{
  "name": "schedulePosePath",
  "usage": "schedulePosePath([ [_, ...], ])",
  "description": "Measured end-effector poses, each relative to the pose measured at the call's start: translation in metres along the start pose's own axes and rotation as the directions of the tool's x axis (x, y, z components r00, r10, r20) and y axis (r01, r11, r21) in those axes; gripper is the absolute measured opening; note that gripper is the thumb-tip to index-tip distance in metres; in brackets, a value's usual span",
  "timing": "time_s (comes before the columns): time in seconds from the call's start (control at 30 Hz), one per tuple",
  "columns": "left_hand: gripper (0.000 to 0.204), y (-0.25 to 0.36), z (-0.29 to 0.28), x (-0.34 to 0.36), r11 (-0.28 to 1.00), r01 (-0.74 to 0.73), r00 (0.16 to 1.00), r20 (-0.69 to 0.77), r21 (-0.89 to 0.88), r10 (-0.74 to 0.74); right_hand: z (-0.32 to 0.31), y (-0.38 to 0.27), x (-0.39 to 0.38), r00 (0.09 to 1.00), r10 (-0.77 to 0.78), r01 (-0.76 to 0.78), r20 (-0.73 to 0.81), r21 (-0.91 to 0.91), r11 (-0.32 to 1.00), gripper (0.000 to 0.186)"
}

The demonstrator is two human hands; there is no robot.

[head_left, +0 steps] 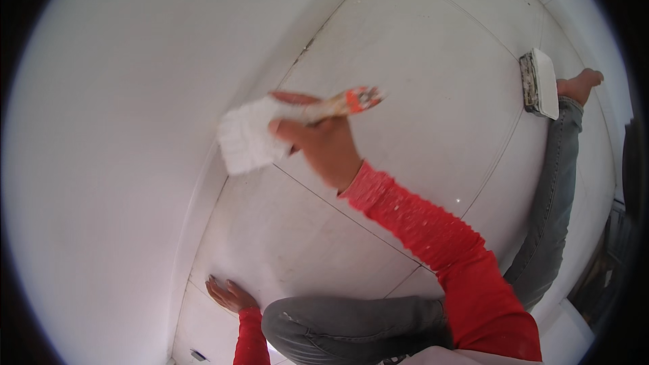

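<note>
My right hand [328,149] is closed around a wide paintbrush [249,136] whose broad head is covered in white. The brush's handle end, splotched with orange and white, sticks out to the right beyond my fingers. Its head is at the foot of the white wall [135,94]; whether it touches the wall I cannot tell. My left hand [232,294] rests on the pale tiled floor [405,88] close to the wall's base, fingers stretched out. Both arms wear red sleeves, the right one speckled with white.
A rectangular white container [543,84] with dark stained sides stands at the far right, beside my bare foot [581,86]. My grey-trousered legs [351,324] lie across the near side and the right. A small dark object [198,355] lies at the lower left.
</note>
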State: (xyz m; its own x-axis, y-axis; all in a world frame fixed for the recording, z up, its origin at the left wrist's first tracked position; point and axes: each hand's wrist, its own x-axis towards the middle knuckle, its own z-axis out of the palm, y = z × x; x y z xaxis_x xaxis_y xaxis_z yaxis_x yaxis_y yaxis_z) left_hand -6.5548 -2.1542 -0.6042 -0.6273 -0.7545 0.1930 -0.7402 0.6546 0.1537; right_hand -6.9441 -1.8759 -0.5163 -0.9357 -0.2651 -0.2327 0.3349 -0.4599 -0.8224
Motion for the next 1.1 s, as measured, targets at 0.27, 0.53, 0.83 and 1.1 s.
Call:
schedulePosePath([
  [0.27, 0.053, 0.007, 0.016, 0.002, 0.995, -0.050, 0.999, -0.014, -0.087, 0.049, -0.215, -0.150, 0.226, 0.627, -0.517, 0.597, -0.582, -0.067, 0.800, 0.017],
  [0.53, 0.055, 0.019, -0.010, 0.009, 0.998, 0.068, 0.998, 0.004, 0.007, -0.068, -0.042, -0.020, 0.084, 0.807, -0.348, 0.347, -0.477, -0.095, 0.933, 0.043],
  [0.83, 0.058, 0.012, -0.011, 0.005, 0.998, 0.013, 0.997, 0.078, 0.054, -0.017, 0.188, 0.148, -0.184, 0.842, 0.471, -0.400, 0.263, -0.282, 0.872, 0.050],
  [1.1, 0.058, 0.014, -0.021, 0.004, 0.992, 0.124, 0.992, -0.021, -0.003, -0.124, 0.099, 0.060, -0.166, 0.951, 0.307, -0.309, -0.041, -0.064, 0.949, 0.049],
])
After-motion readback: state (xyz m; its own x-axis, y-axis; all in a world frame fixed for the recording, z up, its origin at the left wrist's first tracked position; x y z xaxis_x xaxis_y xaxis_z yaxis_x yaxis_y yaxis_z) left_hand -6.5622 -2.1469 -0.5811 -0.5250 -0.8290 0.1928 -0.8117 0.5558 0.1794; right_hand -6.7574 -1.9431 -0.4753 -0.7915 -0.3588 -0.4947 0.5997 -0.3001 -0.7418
